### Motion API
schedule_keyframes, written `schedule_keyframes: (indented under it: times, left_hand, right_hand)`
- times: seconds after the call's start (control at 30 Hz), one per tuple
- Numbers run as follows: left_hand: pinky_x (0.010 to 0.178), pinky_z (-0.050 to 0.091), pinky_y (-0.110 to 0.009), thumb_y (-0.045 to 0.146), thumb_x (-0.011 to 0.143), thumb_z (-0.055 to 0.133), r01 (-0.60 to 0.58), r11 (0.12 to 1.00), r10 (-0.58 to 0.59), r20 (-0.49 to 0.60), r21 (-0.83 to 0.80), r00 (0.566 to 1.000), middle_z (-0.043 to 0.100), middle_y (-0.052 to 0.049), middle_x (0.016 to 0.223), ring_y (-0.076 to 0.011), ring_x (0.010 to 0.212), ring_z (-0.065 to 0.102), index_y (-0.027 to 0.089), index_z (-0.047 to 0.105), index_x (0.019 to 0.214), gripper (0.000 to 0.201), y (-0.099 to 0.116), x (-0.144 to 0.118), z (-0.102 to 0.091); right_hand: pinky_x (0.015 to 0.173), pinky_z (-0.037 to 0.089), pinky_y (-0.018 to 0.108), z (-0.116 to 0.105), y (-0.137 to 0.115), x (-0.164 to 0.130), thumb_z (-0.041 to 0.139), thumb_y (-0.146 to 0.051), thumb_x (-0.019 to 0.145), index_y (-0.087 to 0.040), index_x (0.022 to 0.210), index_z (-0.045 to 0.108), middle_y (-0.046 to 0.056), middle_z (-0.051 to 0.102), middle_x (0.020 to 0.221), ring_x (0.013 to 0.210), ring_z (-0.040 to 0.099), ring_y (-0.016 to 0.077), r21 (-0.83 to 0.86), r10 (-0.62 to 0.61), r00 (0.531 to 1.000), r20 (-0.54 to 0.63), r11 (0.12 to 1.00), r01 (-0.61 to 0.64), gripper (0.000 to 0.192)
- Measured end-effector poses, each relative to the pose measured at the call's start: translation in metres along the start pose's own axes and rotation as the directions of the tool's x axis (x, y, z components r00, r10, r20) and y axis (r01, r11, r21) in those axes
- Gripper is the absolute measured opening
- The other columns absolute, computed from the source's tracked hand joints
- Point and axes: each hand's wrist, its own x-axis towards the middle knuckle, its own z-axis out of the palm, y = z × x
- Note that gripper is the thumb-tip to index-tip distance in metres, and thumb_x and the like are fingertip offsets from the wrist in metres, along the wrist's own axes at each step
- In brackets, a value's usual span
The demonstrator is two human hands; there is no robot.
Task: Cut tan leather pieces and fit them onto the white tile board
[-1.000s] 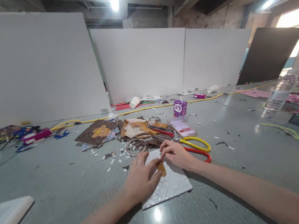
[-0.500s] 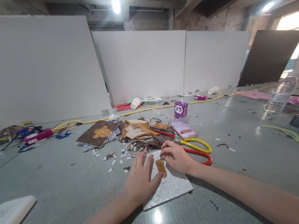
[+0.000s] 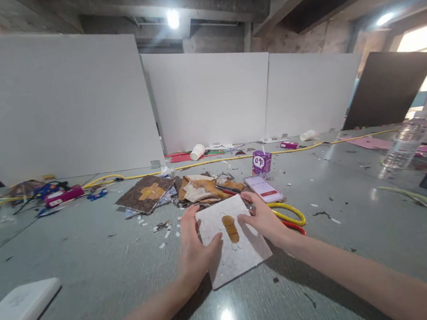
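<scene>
A square white board (image 3: 224, 268) covered in white scale-like pieces is tilted up, its far edge off the table. Near its middle is a strip of brown-yellow pieces (image 3: 231, 229). My left hand (image 3: 196, 245) grips the board's left edge, thumb over the face and fingers around the side. On the other side my right hand (image 3: 265, 220) holds the upper right edge, its thumb on the face. Just beyond the right hand lie scissors with yellow and red handles (image 3: 291, 212), partly hidden by hand and board.
Behind the board lies a pile of brown and tan scraps (image 3: 197, 188), beside a brown board with a yellow flower (image 3: 142, 193). A phone (image 3: 263, 189) and a purple drink carton (image 3: 261, 162) stand to the right. A white box (image 3: 23, 311) is at left, a plastic bottle (image 3: 406, 144) at far right.
The board's far edge has risen from the table, covering the metal ring and part of the scissors. Both hands have shifted from lying over the board to gripping its sides.
</scene>
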Motion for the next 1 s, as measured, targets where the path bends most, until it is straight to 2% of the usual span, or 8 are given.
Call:
schedule_keyframes:
  times: [0.07, 0.17, 0.27, 0.37, 0.47, 0.6, 0.77, 1.0]
  left_hand:
    - [0.094, 0.032, -0.037, 0.024, 0.059, 0.064, 0.075, 0.97, -0.093, -0.067, -0.23, 0.993, 0.036, -0.01, 0.121, -0.0213, 0.116, 0.034, 0.02, 0.032, 0.112, 0.062, -0.001, 0.005, -0.001]
    - [0.086, 0.04, -0.032, 0.023, 0.054, 0.068, 0.253, 0.835, -0.326, -0.068, -0.489, 0.943, 0.043, -0.009, 0.118, -0.0199, 0.106, 0.046, 0.022, 0.035, 0.108, 0.063, 0.001, 0.01, -0.002]
    - [0.067, 0.049, -0.032, 0.025, 0.057, 0.067, 0.477, 0.656, -0.516, 0.113, -0.585, 0.849, 0.058, -0.01, 0.1, -0.0209, 0.08, 0.06, 0.018, 0.043, 0.102, 0.051, 0.007, 0.009, -0.002]
    - [0.058, 0.05, -0.033, 0.021, 0.056, 0.068, 0.619, 0.511, -0.534, 0.344, -0.597, 0.772, 0.065, -0.011, 0.082, -0.0227, 0.065, 0.062, 0.011, 0.052, 0.094, 0.042, 0.012, 0.006, -0.001]
    - [0.061, 0.05, -0.034, 0.016, 0.055, 0.068, 0.603, 0.469, -0.518, 0.352, -0.646, 0.78, 0.065, -0.011, 0.083, -0.0231, 0.066, 0.062, 0.01, 0.055, 0.093, 0.041, 0.014, 0.002, 0.001]
    - [0.059, 0.05, -0.03, 0.018, 0.056, 0.068, 0.536, 0.457, -0.544, 0.253, -0.709, 0.8, 0.065, -0.01, 0.086, -0.0226, 0.069, 0.062, 0.012, 0.053, 0.099, 0.046, 0.015, 0.0, 0.003]
    - [0.058, 0.05, -0.028, 0.019, 0.057, 0.068, 0.523, 0.457, -0.53, 0.252, -0.719, 0.809, 0.065, -0.009, 0.085, -0.0204, 0.066, 0.062, 0.012, 0.052, 0.103, 0.05, 0.016, -0.001, 0.003]
    - [0.063, 0.05, -0.026, 0.007, 0.058, 0.062, 0.57, 0.366, -0.506, 0.356, -0.736, 0.785, 0.065, -0.007, 0.084, -0.0176, 0.069, 0.062, 0.013, 0.053, 0.101, 0.044, 0.021, -0.001, 0.002]
  right_hand:
    - [0.079, 0.043, 0.032, 0.001, 0.0, 0.0, 0.056, -0.017, 0.06, -0.02, 0.112, 0.033, 0.009, 0.039, 0.123, 0.095, 0.052, 0.0171, 0.196, 0.016, 1.0, -0.014, 0.98, -0.013, 0.057]
    - [0.079, 0.044, 0.032, 0.004, -0.001, 0.0, 0.058, -0.016, 0.058, -0.022, 0.111, 0.033, 0.008, 0.039, 0.123, 0.093, 0.053, 0.017, 0.337, 0.013, 1.0, -0.017, 0.941, -0.007, 0.059]
    - [0.081, 0.043, 0.031, 0.005, -0.002, 0.001, 0.059, -0.014, 0.058, -0.021, 0.11, 0.034, 0.008, 0.042, 0.119, 0.1, 0.05, 0.0168, 0.374, -0.072, 0.997, -0.01, 0.925, 0.07, 0.059]
    - [0.081, 0.044, 0.032, 0.003, -0.004, 0.001, 0.057, -0.015, 0.061, -0.021, 0.115, 0.031, 0.009, 0.043, 0.115, 0.096, 0.051, 0.0162, 0.276, -0.171, 0.985, -0.006, 0.947, 0.166, 0.06]
    - [0.086, 0.04, 0.037, 0.001, -0.005, -0.003, 0.052, -0.017, 0.068, -0.02, 0.112, 0.04, 0.01, 0.041, 0.113, 0.098, 0.048, 0.0182, -0.065, -0.33, 0.943, -0.03, 0.942, 0.328, 0.046]
    - [0.093, 0.032, 0.041, 0.002, -0.008, -0.014, 0.046, -0.021, 0.075, -0.019, 0.1, 0.053, 0.011, 0.035, 0.119, 0.111, 0.035, 0.0228, -0.448, -0.531, 0.843, 0.086, 0.735, 0.509, 0.026]
    - [0.091, 0.032, 0.045, 0.009, -0.009, -0.022, 0.043, -0.029, 0.079, -0.02, 0.11, 0.049, 0.012, 0.034, 0.123, 0.114, 0.032, 0.0257, -0.574, -0.541, 0.821, 0.184, 0.619, 0.536, 0.033]
    - [0.093, 0.032, 0.043, 0.007, -0.004, -0.019, 0.044, -0.024, 0.077, -0.018, 0.112, 0.048, 0.013, 0.033, 0.124, 0.116, 0.031, 0.0242, -0.518, -0.483, 0.85, 0.208, 0.683, 0.515, 0.035]
